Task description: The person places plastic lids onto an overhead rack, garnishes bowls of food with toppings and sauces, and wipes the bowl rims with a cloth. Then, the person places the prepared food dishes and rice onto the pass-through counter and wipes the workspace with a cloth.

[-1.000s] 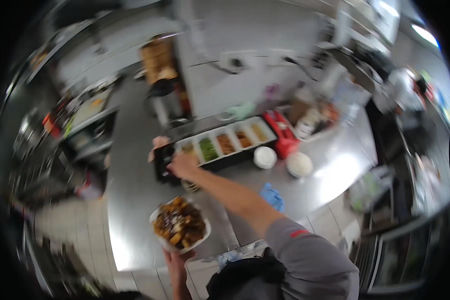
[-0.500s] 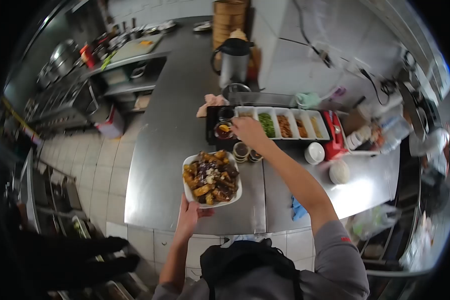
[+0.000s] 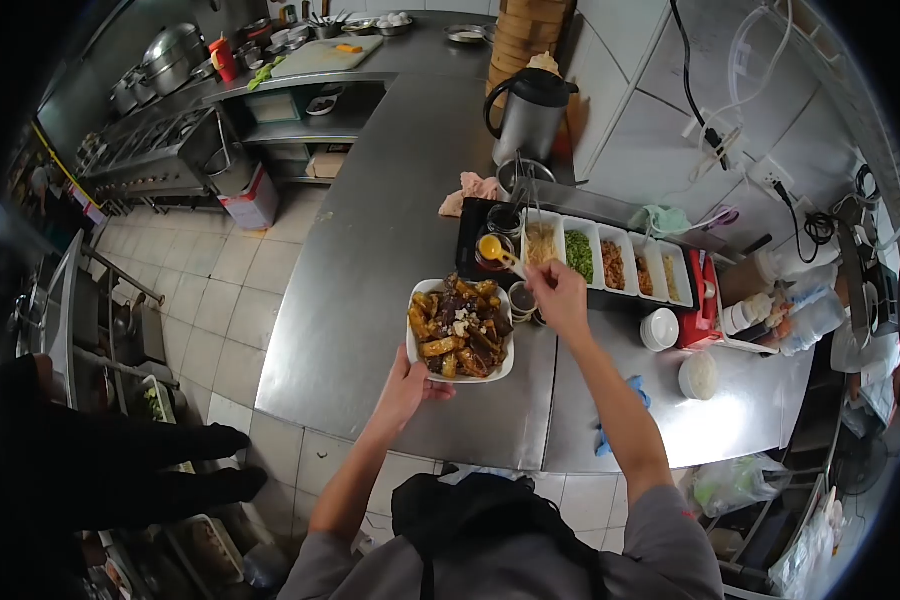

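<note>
My left hand grips the lower left edge of a white squarish bowl. Glazed brown and golden food pieces with pale bits on top fill that bowl. Between the fingers of my right hand is the pale handle of a small yellow measuring spoon. The spoon's round end is over a jar of dark red liquid; whether it touches the liquid I cannot tell. Beside the jar, white tubs hold chopped greens and other toppings. Small lidded cups stand near the bowl, partly behind my right hand.
A steel counter runs away from me. On it are a steel jug, a pink cloth, white containers, a blue cloth and a red item. Dark-clothed legs appear at left.
My right hand has drawn back from the jar toward me, and the yellow spoon now shows clearly. My left hand still holds the bowl. The camera view has shifted.
</note>
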Demonstrator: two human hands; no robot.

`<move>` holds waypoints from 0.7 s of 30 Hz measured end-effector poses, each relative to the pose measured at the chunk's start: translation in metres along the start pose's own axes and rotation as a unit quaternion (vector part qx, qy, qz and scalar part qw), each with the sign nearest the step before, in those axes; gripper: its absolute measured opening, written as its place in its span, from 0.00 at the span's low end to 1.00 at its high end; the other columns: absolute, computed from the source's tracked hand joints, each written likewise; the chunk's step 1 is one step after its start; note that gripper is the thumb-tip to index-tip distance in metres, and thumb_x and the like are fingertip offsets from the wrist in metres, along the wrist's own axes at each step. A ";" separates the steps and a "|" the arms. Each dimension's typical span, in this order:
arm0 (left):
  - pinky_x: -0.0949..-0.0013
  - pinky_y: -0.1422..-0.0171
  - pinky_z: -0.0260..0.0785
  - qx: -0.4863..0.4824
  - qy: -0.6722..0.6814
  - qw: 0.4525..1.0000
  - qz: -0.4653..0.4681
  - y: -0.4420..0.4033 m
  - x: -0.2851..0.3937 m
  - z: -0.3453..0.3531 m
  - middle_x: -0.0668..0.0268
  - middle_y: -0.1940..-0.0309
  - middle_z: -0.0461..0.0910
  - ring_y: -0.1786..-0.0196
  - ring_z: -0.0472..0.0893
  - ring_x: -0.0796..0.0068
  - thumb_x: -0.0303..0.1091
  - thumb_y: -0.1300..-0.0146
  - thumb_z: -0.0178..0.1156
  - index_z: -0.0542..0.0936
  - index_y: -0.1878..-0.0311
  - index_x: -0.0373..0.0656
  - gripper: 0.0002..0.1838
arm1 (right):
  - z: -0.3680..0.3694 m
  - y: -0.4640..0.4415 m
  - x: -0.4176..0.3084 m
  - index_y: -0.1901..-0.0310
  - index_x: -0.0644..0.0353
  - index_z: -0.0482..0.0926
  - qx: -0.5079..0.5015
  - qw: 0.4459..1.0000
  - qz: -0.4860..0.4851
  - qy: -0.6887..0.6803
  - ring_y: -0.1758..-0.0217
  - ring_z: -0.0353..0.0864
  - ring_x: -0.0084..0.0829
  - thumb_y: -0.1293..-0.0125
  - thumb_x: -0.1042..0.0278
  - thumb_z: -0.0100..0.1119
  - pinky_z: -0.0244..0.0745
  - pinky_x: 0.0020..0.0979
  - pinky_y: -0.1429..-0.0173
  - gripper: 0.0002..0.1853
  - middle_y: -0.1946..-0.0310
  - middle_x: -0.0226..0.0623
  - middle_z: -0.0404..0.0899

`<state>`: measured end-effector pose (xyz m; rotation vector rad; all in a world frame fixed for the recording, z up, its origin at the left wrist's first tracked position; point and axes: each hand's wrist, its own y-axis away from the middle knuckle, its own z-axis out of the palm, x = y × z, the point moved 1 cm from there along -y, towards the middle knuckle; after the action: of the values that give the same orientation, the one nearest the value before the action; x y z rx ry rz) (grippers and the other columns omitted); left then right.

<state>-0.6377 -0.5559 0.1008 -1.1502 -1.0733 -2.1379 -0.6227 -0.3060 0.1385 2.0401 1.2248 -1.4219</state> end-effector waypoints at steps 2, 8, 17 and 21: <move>0.66 0.65 0.76 0.002 -0.001 1.000 -0.002 -0.003 -0.001 0.000 0.52 0.66 0.76 0.71 0.80 0.64 0.26 0.41 0.35 0.53 0.41 0.40 0.23 | 0.004 0.020 -0.016 0.74 0.65 0.76 -0.023 0.999 -0.026 -0.032 0.81 0.68 0.14 0.40 0.66 0.59 0.62 0.20 0.78 0.10 0.83 0.28 0.75; 0.65 0.64 0.75 -0.011 0.009 1.000 -0.008 -0.004 -0.001 0.000 0.52 0.61 0.73 0.70 0.79 0.64 0.26 0.39 0.33 0.51 0.41 0.41 0.20 | -0.004 0.070 -0.045 0.75 0.63 0.75 -0.045 0.951 -0.293 0.091 0.79 0.72 0.24 0.45 0.73 0.62 0.65 0.23 0.77 0.07 0.78 0.34 0.75; 0.65 0.63 0.76 -0.008 0.020 0.999 0.033 -0.005 -0.009 0.002 0.51 0.60 0.74 0.69 0.80 0.62 0.26 0.39 0.33 0.51 0.41 0.39 0.21 | -0.008 0.061 -0.026 0.73 0.67 0.74 -0.037 0.997 -0.032 -0.062 0.82 0.70 0.17 0.41 0.69 0.58 0.65 0.22 0.79 0.10 0.81 0.33 0.76; 0.65 0.64 0.76 -0.013 0.014 0.999 0.034 -0.007 -0.008 0.005 0.51 0.59 0.74 0.68 0.80 0.62 0.26 0.40 0.35 0.51 0.40 0.40 0.23 | -0.009 0.030 -0.008 0.75 0.68 0.74 -0.004 0.979 0.084 -0.186 0.85 0.68 0.14 0.39 0.64 0.56 0.65 0.19 0.81 0.14 0.82 0.33 0.75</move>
<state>-0.6361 -0.5476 0.0924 -1.1502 -0.9818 -2.1144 -0.5938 -0.3198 0.1449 1.7214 0.8790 -1.6173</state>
